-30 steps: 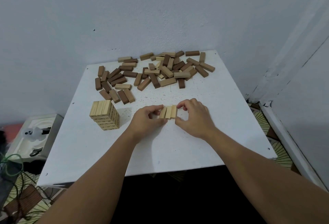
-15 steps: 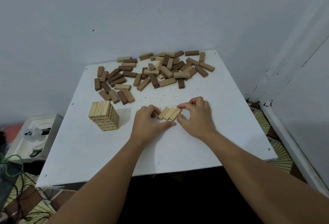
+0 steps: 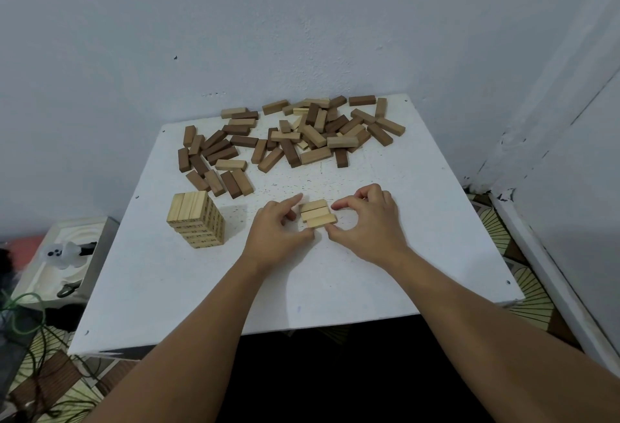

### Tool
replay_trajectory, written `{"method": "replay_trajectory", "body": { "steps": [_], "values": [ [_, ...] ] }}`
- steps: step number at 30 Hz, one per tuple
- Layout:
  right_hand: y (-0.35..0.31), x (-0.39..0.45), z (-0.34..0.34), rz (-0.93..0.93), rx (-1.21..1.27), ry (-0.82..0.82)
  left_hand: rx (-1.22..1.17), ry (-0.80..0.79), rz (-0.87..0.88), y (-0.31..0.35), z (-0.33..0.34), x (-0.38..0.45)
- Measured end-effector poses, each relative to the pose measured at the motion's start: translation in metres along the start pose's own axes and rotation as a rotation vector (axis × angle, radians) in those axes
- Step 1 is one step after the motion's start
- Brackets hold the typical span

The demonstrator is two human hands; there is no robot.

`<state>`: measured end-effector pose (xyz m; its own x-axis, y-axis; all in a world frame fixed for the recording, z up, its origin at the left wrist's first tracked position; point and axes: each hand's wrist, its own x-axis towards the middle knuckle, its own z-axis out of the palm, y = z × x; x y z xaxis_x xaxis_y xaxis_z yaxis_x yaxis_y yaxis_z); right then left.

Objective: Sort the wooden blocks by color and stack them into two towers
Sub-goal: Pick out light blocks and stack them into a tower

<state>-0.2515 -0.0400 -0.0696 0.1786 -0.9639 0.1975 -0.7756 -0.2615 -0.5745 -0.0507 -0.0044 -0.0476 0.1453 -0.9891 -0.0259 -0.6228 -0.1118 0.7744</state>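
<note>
Three light wooden blocks [image 3: 317, 214] lie side by side as a flat row on the white table [image 3: 419, 221], their long sides running left to right. My left hand [image 3: 278, 231] pinches the row's left end between thumb and forefinger. My right hand [image 3: 370, 221] pinches its right end the same way. A tower of light blocks [image 3: 198, 219], several layers high, stands to the left of my hands. A loose pile of dark and light blocks [image 3: 288, 140] is spread across the far part of the table.
The table sits in a corner, with a wall [image 3: 302, 19] right behind it and another on the right. A box with cables [image 3: 63, 254] sits on the floor to the left. The table's front edge lies just below my forearms.
Both hands have turned the row of three light blocks about a quarter turn, from pointing away from me to lying crosswise. The tower and the pile have not moved.
</note>
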Motion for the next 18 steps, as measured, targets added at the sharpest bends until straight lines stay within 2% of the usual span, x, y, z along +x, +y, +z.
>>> {"method": "replay_trajectory", "body": {
  "steps": [4, 18],
  "values": [
    [-0.0016, -0.0005, 0.0000, 0.020, -0.039, -0.005, -0.109, -0.026, -0.046, -0.0062, -0.0083, 0.0034],
    [0.0015, 0.0005, 0.0005, -0.006, -0.005, -0.017, -0.085, -0.014, -0.021, -0.0045, -0.0116, 0.0037]
  ]
}}
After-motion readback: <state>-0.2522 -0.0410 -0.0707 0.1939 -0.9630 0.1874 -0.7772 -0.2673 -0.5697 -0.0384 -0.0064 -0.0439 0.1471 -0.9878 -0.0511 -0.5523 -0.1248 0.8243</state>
